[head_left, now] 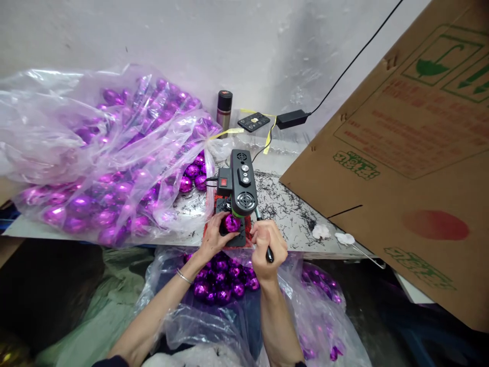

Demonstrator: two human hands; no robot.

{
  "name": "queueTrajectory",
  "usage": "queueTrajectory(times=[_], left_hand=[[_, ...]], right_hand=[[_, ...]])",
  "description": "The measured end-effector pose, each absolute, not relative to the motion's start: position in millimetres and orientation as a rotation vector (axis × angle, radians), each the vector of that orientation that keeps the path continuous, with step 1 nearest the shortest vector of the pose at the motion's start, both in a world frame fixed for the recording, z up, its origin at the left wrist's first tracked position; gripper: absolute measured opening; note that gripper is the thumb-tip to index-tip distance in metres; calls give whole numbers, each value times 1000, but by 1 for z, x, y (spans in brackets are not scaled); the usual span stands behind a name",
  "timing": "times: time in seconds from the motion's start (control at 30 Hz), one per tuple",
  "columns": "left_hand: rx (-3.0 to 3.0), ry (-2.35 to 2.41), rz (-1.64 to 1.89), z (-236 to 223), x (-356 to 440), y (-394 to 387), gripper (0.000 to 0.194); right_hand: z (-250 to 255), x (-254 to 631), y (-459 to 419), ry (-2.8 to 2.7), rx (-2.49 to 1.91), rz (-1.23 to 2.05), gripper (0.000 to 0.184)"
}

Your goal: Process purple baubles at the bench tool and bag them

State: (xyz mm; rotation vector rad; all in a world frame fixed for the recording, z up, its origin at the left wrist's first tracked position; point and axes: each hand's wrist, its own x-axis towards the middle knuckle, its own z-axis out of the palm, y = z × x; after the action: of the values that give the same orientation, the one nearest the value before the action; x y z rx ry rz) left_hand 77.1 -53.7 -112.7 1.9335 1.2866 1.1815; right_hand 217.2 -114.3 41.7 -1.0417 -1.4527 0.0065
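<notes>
Far off to the left of my fingers lies the big clear bag of purple balls [103, 168]. Just beyond my fingertips stands the small black machine [240, 182]. My right hand [267, 247] is clenched around its black lever [269, 253]. My left hand [214, 232] grasps one purple ball [232, 223] under the machine's head.

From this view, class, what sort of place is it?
Probably a small assembly workshop: a big plastic bag of purple baubles, a small black bench machine holding one bauble at the left hand, and a printed cardboard carton.
</notes>
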Motion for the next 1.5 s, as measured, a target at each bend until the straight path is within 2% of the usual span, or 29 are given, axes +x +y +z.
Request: queueTrajectory(times=[0.43, 1.13, 1.3, 1.5], left_hand=[[1966, 1252, 1248, -116, 80, -57, 61], [1917, 1239, 1228, -121, 78, -52, 61], [1926, 1228, 1252, -124, 79, -50, 60], [1960, 1219, 1303, -118, 80, -54, 60]], right_hand=[[-25, 207, -100, -1319, -938, -173, 42], [-46, 212, -99, -1386, -918, -198, 38], [-34, 214, -99, -1458, -901, -227, 40], [30, 211, -100, -1312, -1007, -27, 38]])
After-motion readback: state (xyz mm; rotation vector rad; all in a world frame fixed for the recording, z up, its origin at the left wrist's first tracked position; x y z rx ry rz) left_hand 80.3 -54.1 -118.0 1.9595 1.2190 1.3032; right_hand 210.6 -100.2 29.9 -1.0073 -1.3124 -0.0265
